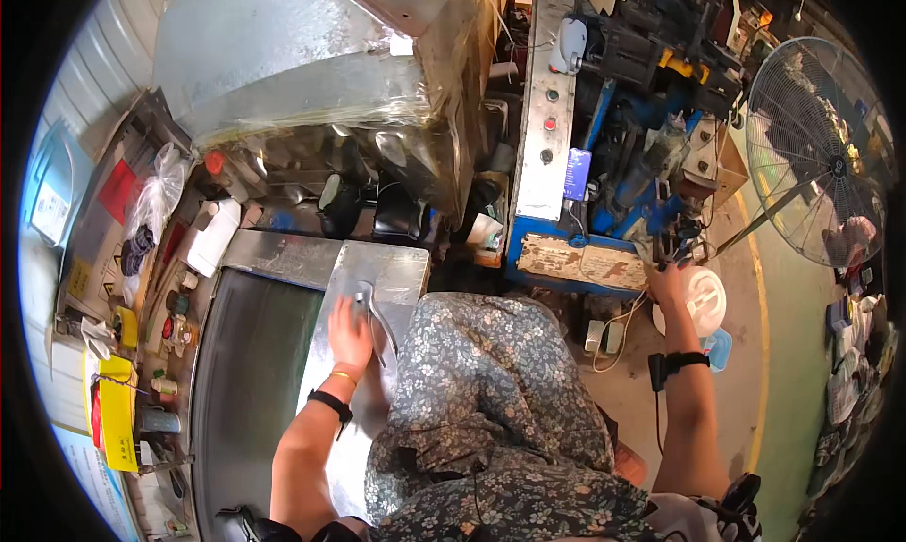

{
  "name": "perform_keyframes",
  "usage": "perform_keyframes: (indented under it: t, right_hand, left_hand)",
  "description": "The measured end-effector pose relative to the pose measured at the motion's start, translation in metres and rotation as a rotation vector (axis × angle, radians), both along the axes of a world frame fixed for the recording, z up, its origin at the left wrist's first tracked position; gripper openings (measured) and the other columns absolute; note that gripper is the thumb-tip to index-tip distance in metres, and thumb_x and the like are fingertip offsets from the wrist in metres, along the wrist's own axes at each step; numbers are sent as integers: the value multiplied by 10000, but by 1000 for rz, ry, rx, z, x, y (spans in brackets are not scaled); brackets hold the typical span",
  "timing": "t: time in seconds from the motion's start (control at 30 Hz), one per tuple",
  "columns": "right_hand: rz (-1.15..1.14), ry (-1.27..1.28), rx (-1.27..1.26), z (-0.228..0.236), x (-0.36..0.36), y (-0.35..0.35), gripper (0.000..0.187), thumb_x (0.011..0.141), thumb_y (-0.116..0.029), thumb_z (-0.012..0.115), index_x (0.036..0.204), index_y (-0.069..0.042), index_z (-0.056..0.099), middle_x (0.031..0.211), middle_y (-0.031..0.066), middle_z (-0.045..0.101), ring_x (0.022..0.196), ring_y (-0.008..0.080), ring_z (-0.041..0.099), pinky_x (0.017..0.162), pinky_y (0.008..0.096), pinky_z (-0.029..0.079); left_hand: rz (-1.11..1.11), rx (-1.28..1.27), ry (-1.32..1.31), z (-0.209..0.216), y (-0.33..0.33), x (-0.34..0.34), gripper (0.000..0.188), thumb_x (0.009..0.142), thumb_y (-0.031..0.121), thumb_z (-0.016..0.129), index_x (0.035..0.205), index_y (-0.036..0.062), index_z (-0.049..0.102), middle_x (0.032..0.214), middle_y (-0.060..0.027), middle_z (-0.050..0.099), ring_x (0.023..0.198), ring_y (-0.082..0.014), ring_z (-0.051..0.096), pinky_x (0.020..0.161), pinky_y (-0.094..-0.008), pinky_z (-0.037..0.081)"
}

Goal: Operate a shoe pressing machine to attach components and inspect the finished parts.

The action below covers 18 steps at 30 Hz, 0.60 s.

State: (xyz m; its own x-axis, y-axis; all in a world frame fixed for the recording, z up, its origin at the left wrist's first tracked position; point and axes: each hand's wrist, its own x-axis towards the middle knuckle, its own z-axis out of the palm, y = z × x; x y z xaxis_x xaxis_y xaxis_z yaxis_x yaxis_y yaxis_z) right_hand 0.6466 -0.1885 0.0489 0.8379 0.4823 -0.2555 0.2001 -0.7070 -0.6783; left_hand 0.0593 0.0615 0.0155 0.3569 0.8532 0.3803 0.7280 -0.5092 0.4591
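My left hand lies over a shiny metal worktop, its fingers stretched out. Right beside its fingertips is a slim, curved silver metal piece, looped at its far end; whether I touch it is unclear. My right hand reaches to the near right corner of a blue machine. Its fingers are bent around something small and dark there, which I cannot make out. Below that hand stands a round white lidded bucket.
A dark belt runs left of the worktop. A large metal housing stands ahead. To the right are a caged fan and a blue container. A cable hangs near the machine. A control panel has buttons.
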Motion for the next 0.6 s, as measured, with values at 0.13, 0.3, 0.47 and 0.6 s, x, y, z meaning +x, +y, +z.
perform_keyframes:
  t: [0.13,0.3,0.47,0.6]
  right_hand:
    - [-121,120,174,-8,1,1,355,831,-264,670,898,75,591,536,105,582,435,200,559,445,348,439]
    - [-167,-158,58,-29,5,3,253,828,-228,677,777,9,606,573,85,598,449,177,568,423,315,442]
    - [-144,-216,-58,-35,8,-2,335,819,-276,678,859,56,648,682,172,664,639,289,659,584,397,499]
    - [-103,-261,-67,-40,12,-5,339,833,-284,702,915,41,649,633,109,666,533,205,641,529,353,506]
  left_hand:
    - [-289,152,89,25,46,59,481,779,54,598,1258,28,566,1409,-196,484,1285,-408,451,1096,-458,358]
    - [-249,4,333,27,127,145,630,759,89,619,1373,64,480,1496,-172,384,1393,-378,323,1152,-452,274]
    - [-130,-93,815,23,166,193,838,758,260,708,1505,185,334,1583,-176,222,1460,-404,170,1183,-490,171]
    - [-62,-136,1201,29,174,214,1130,677,518,805,1561,268,147,1612,-204,51,1451,-482,101,1163,-581,111]
